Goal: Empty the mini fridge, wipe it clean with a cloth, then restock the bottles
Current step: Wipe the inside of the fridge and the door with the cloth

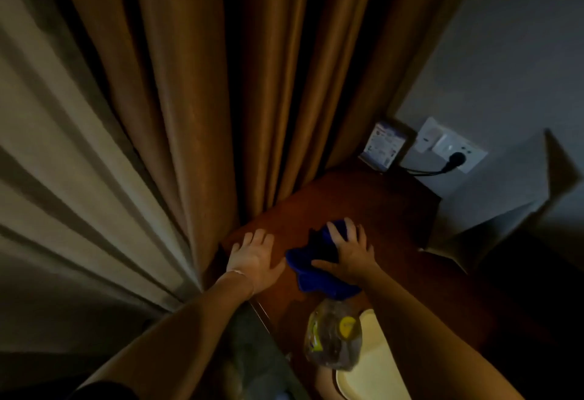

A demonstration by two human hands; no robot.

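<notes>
Both your hands lie flat on the dark reddish-brown wooden top (373, 197); your left hand (252, 259) rests palm down near its left edge, fingers spread and grasping nothing, forearm reaching in from the lower left; your right hand (349, 249) presses palm down on the crumpled blue cloth (316, 276), fingers splayed over it rather than closed round it, thumb stretched left along the fabric; the cloth sits at the middle of the top, between your two hands, with your left thumb tip just beside its left edge. Heavy brown curtains (189, 83) hang just behind and to the left of the top, their folds falling right at its back edge; a clear plastic bottle with a yellow cap (335, 336) stands near you, below the cloth, beside a pale cream rounded object (376, 371) you cannot make out clearly. A small framed printed card (384, 147) leans at the far corner against the grey wall; its writing is too blurred to read; beside it a black plug (455, 158) sits in a white wall socket plate (448, 145). No mini fridge can be told apart in this dim view.
</notes>
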